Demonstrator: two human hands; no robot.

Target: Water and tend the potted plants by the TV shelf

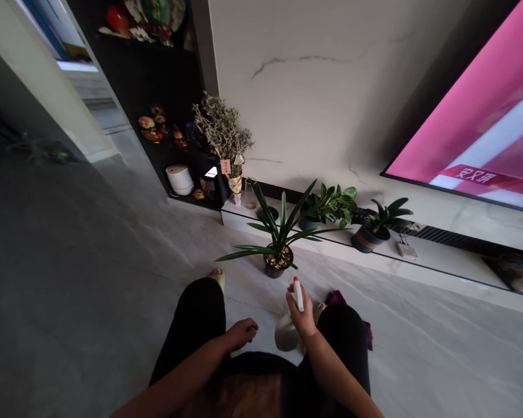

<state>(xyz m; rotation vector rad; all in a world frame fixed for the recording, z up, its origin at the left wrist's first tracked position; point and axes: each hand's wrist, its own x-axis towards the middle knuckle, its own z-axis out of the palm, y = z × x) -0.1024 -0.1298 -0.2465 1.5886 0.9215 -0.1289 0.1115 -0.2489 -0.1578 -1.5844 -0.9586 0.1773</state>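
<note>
My right hand (302,313) is wrapped around the neck of a white spray bottle (286,334). The bottle's head has a red nozzle tip, which points forward towards a potted plant (281,238) on the floor. This plant has long, narrow green leaves and stands in a dark pot (278,268) topped with pale brown chips. Beside my left thigh, my left hand (243,332) hovers with its fingers loosely curled in; no object shows in it. It is apart from both the bottle and the plant.
A low white ledge (253,219) runs along the wall, bearing a leafy plant (331,203), another potted plant (370,235) and a dried bouquet (224,130). Dark shelves (174,75) hold ornaments. Purple cloth (336,298) lies by my right foot. A television (475,116) hangs at right.
</note>
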